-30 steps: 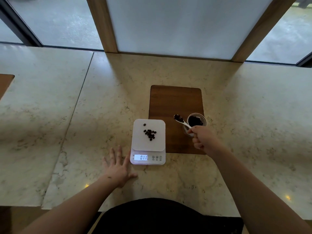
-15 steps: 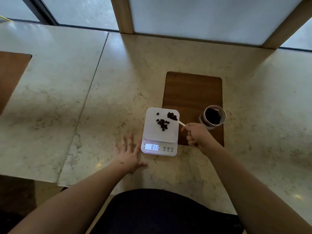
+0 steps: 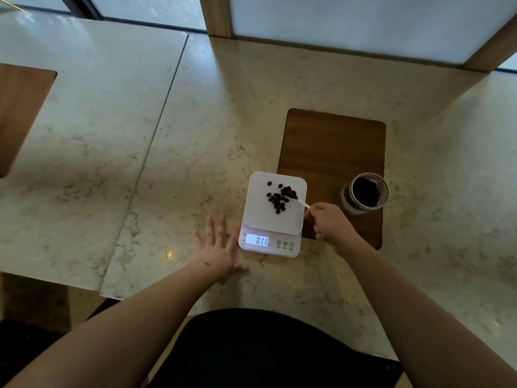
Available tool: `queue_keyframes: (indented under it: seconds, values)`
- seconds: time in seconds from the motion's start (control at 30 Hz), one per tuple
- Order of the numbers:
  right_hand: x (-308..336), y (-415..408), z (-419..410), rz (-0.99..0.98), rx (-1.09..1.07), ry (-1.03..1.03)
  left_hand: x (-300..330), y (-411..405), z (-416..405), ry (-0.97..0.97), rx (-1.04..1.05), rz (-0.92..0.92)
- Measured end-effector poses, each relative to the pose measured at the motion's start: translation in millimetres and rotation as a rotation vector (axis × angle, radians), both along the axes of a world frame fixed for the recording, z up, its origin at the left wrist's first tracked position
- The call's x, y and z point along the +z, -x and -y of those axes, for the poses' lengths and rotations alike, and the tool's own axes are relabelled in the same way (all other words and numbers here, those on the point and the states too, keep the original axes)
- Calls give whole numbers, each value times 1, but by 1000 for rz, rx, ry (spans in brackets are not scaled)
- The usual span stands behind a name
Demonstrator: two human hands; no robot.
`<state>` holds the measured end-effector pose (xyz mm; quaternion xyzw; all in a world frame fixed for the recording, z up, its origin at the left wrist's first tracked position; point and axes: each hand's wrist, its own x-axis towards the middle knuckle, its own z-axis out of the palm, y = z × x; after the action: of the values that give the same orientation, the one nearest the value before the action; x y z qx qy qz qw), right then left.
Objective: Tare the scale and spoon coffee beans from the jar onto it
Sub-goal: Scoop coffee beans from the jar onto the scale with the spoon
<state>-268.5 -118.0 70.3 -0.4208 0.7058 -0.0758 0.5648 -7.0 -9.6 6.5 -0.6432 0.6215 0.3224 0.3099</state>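
Scale [image 3: 272, 217] on marble counter [image 3: 167, 135], right fingers [image 3: 314, 212] gripping spoon [image 3: 300, 201], left fingers [image 3: 215, 228] splayed.

marble countertop [image 3: 195, 130] has a wooden board [image 3: 330, 141], white scale [image 3: 272, 219] and left hand [image 3: 216, 252] flat on it.

Both forearms bare, no sleeves in view. Left hand [image 3: 216, 249] & right hand [image 3: 328, 221]: no rings, watch or gloves visible. Dark black garment [image 3: 268, 351] covers torso/lap.
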Motion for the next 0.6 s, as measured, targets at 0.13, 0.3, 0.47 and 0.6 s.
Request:
queue_keyframes:
  seconds: [0.13,0.3,0.47,0.6]
  values:
    - [-1,-1,-3,-131,140,176,4,2,0,-13,-8,19]
    - [1,-2,-14,-221,273,368,5,2,0,-13,-2,22]
    - [5,-5,-19,-319,384,478,4,1,0,-7,3,20]
    - [8,-7,-20,-468,507,527,5,1,-1,-7,9,12]
